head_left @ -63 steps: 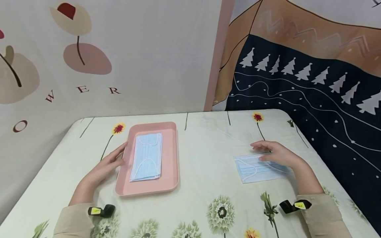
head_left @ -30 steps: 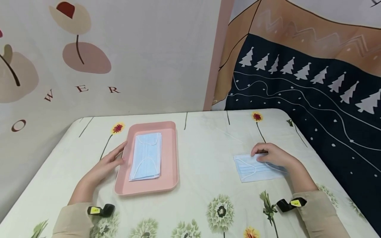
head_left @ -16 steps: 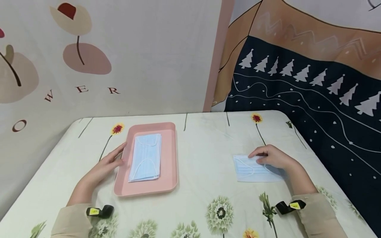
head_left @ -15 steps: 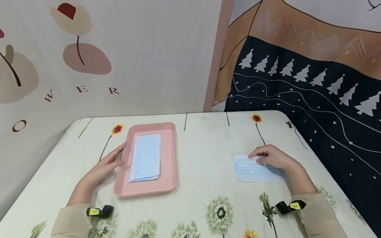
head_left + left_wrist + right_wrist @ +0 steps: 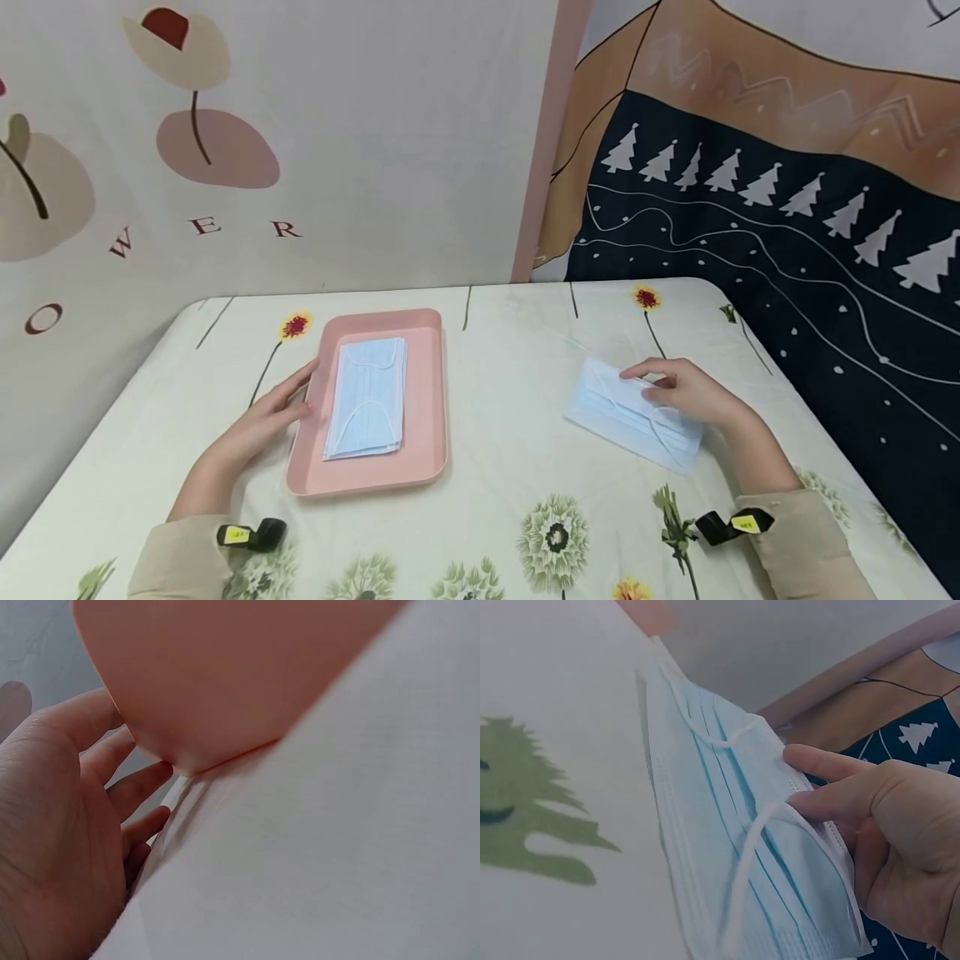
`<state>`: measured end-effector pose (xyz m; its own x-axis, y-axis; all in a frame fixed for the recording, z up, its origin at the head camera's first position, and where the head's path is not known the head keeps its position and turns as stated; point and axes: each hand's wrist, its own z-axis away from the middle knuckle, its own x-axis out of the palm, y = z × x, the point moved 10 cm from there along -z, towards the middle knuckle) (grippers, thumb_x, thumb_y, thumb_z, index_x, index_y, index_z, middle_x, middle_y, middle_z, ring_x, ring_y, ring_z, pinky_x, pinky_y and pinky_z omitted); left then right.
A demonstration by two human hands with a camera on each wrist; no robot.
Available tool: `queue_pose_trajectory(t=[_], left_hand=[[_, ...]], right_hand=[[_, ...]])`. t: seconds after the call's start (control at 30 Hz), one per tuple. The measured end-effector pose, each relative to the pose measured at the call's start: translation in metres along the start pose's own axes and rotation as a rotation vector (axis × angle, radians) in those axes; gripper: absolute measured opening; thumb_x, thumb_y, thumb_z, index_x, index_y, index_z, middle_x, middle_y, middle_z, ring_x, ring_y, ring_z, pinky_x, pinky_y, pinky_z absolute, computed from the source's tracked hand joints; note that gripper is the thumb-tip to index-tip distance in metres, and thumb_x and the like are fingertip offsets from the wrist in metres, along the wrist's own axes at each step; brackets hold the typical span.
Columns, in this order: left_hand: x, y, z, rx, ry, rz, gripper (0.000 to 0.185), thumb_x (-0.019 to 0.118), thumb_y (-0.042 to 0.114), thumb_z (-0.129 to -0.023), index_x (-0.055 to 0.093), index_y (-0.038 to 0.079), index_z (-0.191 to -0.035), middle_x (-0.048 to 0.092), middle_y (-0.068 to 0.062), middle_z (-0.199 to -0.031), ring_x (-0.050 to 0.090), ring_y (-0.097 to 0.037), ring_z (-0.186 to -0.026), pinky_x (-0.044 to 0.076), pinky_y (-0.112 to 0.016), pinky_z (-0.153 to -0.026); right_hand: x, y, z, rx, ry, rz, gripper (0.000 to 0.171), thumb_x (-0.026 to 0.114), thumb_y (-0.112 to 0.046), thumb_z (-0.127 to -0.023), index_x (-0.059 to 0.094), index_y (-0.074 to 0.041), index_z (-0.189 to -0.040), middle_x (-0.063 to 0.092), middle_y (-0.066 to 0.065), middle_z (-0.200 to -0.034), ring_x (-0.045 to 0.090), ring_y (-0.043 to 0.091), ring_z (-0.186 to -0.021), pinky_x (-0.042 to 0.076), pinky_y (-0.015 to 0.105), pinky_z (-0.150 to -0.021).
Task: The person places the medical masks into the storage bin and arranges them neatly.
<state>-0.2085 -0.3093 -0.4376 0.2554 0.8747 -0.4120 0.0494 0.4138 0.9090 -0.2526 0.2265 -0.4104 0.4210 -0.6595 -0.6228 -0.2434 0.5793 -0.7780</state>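
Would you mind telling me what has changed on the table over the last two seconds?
The right hand took hold of the loose mask and lifted it, turned slantwise, off the tablecloth. The left hand stays at the pink tray; its mask stack is unmoved.

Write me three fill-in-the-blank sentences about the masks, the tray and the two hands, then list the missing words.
1. The right hand grips a single blue ____ lifted off the table.
2. The stack of masks lies in a tray whose colour is ____.
3. The left hand rests against the tray's ____ side.

Missing words: mask; pink; left
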Motion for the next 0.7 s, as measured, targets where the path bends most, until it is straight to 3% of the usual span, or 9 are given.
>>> queue_pose_trajectory(t=[0.2,0.53,0.7], left_hand=[[0.000,0.000,0.000,-0.002,-0.002,0.001,0.072,0.057,0.017,-0.097,0.015,0.014,-0.155,0.009,-0.018,-0.158,0.000,-0.042,-0.141,0.006,-0.067,-0.106],[0.001,0.001,0.001,0.007,-0.009,0.010,0.071,0.057,0.016,-0.097,0.015,0.013,-0.155,0.009,-0.019,-0.158,0.000,-0.042,-0.141,0.005,-0.066,-0.106],[0.001,0.002,0.002,0.005,-0.007,0.006,0.071,0.057,0.016,-0.097,0.015,0.014,-0.155,0.009,-0.019,-0.157,0.000,-0.043,-0.141,0.005,-0.067,-0.106]], right_hand=[[0.000,-0.009,-0.001,0.016,0.051,-0.024,0.042,0.056,0.006,-0.091,0.059,-0.007,-0.131,0.049,0.020,-0.137,0.062,0.024,-0.091,0.051,0.029,-0.076],[-0.012,-0.026,0.001,0.026,0.230,-0.075,0.044,0.059,0.002,-0.092,0.056,-0.009,-0.134,0.046,0.014,-0.140,0.060,0.024,-0.086,0.050,0.024,-0.072],[-0.014,-0.033,0.003,0.035,0.285,-0.103,0.047,0.062,0.000,-0.091,0.054,-0.009,-0.137,0.047,0.014,-0.140,0.063,0.026,-0.094,0.051,0.020,-0.074]])
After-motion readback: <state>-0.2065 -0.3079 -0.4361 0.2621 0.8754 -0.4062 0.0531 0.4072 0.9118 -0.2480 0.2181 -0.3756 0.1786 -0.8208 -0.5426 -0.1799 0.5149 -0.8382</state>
